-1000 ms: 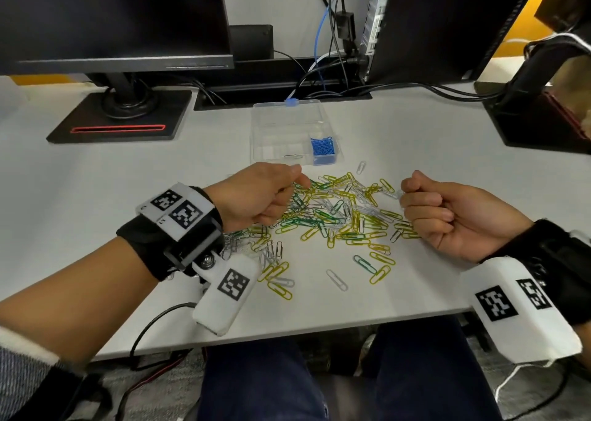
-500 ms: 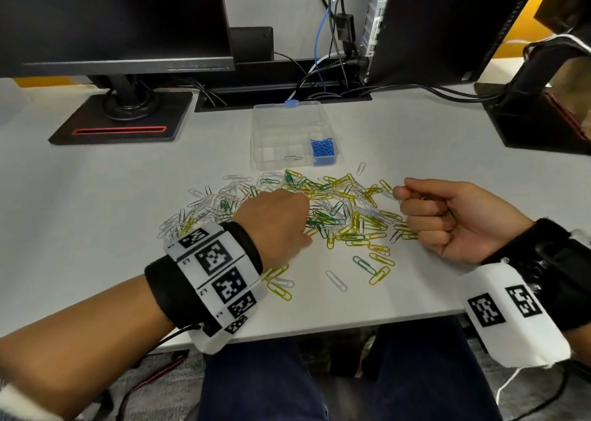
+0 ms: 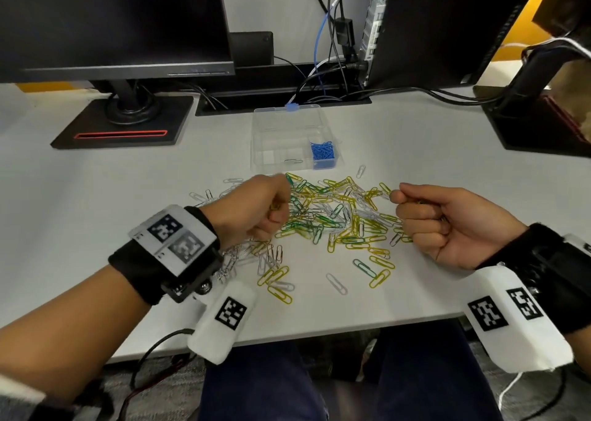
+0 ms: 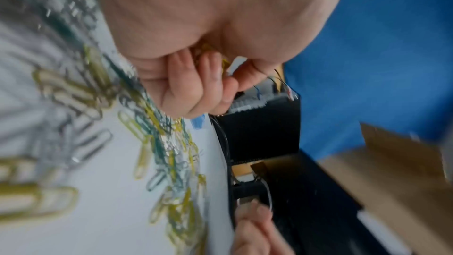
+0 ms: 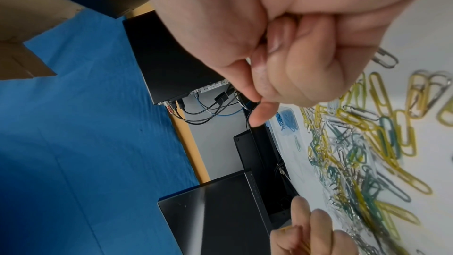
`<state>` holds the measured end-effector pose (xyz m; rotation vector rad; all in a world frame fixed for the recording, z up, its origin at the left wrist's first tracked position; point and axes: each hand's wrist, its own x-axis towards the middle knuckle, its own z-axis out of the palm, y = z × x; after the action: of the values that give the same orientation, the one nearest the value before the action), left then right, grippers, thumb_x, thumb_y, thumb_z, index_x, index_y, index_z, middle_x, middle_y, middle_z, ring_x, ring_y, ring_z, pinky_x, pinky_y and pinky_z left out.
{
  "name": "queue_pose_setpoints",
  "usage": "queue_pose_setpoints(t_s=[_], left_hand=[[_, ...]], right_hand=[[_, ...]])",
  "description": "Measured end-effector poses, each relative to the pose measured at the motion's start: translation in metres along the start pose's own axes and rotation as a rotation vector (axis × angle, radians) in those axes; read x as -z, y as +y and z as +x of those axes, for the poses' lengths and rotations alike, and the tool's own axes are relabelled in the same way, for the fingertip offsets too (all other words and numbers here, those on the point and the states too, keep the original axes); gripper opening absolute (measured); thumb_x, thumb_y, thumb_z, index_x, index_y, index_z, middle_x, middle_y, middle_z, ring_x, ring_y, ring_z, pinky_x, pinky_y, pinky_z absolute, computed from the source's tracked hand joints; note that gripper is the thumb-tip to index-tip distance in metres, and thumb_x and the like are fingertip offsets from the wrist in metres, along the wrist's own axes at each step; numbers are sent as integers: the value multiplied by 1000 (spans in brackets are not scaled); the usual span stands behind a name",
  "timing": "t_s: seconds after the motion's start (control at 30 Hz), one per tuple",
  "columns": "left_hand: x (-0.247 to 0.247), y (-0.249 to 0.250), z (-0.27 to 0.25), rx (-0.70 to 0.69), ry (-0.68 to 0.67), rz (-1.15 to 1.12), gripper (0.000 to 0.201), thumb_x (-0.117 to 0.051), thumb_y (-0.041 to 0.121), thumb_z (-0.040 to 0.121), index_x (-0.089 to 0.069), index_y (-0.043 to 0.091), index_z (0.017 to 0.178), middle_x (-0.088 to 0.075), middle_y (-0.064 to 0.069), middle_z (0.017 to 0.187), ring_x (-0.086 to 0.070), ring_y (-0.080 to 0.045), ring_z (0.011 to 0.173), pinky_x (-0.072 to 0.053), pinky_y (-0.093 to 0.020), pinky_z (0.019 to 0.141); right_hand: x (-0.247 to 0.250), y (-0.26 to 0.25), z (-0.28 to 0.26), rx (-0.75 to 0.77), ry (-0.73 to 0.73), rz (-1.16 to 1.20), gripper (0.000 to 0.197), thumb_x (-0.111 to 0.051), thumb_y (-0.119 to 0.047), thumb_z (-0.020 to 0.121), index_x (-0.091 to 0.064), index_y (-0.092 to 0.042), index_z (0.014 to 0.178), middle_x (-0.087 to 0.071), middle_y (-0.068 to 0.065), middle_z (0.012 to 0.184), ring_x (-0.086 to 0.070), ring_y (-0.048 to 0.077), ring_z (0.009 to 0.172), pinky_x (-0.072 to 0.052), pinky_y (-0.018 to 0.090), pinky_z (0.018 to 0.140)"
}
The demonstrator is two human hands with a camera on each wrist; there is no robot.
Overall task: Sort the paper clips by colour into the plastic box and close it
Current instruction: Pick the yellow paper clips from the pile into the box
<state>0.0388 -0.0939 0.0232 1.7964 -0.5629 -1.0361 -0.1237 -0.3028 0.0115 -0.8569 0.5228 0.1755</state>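
A: Starting nearest you: your left hand is curled into a fist at the near-left edge of the paper clips. The left wrist view shows yellow clips bunched between palm and fingers, so it holds a small batch. Your right hand is also fisted, at the right edge of the heap; thumb presses on forefinger, but I cannot tell what it holds.

B: How will the clips handle?

A: My estimate: very light, thin, stiff wire, slick on the desk, and apt to hook into each other. Pinch one by its rounded end, or slide it clear of the tangle first, otherwise neighbours will come along. A loaded fist may shed clips when you open it, so open low over the compartment.

B: And farther out?

A: The heap of yellow, green and silver clips lies in the middle of the desk, with loose strays toward you. Beyond it stands the plastic box, lid open. Blue clips fill its near-right compartment; one lone clip lies in the compartment to their left.

B: Anything unclear?

A: The left wrist view is blurred, the count in your left fist is hidden, and the box dividers are faint through clear plastic.
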Motion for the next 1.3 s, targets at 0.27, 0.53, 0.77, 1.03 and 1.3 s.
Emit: queue_pose_setpoints(t_s=[0.27, 0.53, 0.77, 1.03, 1.3], left_hand=[[2, -2, -7, -203, 192, 1048, 11, -54, 29, 87, -53, 21, 80, -52, 7, 66, -49, -15, 62, -37, -26, 56], [-1, 3, -7, -375, -95, 1312, 20, -60, 21, 90, -59, 37, 102, -40, 10, 64, -39, -3, 59, -28, -20, 53], [1, 1, 1, -355, -114, 1304, 6, -63, 35, 90, -60, 29, 91, -41, 11, 61, -39, -2, 58, -28, -22, 54], [8, -11, -1, -397, 19, 1030, 19, -43, 21, 93, -39, 15, 75, -43, 3, 62, -33, -13, 54, -29, -29, 52], [14, 4, 0, -10, -121, -216, 35, -30, 12, 95, -33, 13, 60, -27, 2, 47, -16, -11, 43, -15, -24, 44]], right_hand=[[4, -1, 1, 0, -78, 41, 14, -74, -21, 70, -62, -13, 71, -14, -10, 57, -10, 6, 44, -18, 18, 31], [7, 0, 2, -3, -115, 39, 23, -82, -20, 64, -62, -13, 73, -15, -9, 57, -10, 6, 43, -17, 18, 31], [8, 0, 2, -1, -130, 69, 27, -85, -18, 61, -62, -12, 75, -16, -10, 56, -11, 6, 43, -19, 18, 30], [10, -1, 1, 4, -125, 71, 20, -79, -19, 66, -62, -12, 74, -16, -10, 56, -11, 6, 43, -19, 18, 31], [13, -1, 3, -7, -177, 107, 16, -78, -18, 70, -65, -12, 76, -18, -9, 57, -13, 6, 43, -22, 19, 32]])
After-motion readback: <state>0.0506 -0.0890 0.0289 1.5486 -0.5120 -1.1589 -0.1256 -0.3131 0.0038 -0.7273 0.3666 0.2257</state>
